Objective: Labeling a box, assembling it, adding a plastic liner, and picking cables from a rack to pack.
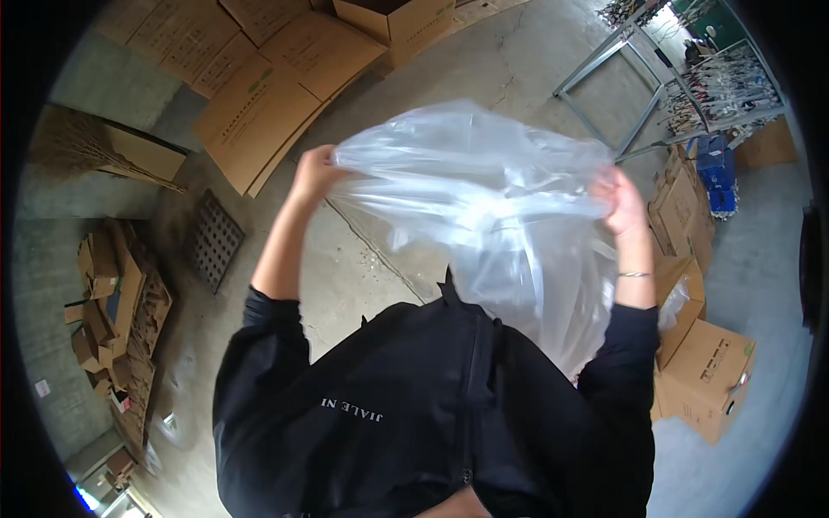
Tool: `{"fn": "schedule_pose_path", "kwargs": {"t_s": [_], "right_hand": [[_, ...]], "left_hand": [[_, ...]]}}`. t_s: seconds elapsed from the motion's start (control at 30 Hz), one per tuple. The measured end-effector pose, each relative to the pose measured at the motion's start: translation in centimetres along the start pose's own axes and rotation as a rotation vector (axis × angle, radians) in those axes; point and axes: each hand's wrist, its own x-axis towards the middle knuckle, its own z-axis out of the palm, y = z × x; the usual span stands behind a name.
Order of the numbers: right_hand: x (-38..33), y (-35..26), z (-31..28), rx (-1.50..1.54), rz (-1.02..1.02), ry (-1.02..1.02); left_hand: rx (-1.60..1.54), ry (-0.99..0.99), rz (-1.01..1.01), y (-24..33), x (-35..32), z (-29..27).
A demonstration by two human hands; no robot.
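Film [484,194]: clear, glossy, creased plastic
Left hand [319,173]: fingers clenched on film's left edge
Right hand [618,200]: fingers grasping film's right side
Floor [436,86]: grey concrete

floor [531,53]: grey concrete (cracked) | wall [53,302]: greyish, left | metal frame [592,62]: upper right

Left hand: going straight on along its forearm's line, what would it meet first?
Apart from the clear plastic it grips, the left hand would probably come first to the flat brown cardboard ahead, though this single view leaves unclear whether the hand would pass above it.
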Motion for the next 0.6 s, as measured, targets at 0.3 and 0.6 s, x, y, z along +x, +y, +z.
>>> {"fn": "schedule_pose_path", "kwargs": {"t_s": [0.3, 0.6], "right_hand": [[8.3, -19.5, 3.9, -1.538, -0.921, 0.168], [21.4, -29.3, 12.1, -1.916, -0.967, -0.081]], "left_hand": [[1.620, 0.511, 0.320, 4.5, 18.2, -2.5], [1.043, 0.252, 0.334, 22.3, 29.9, -0.3]]}}
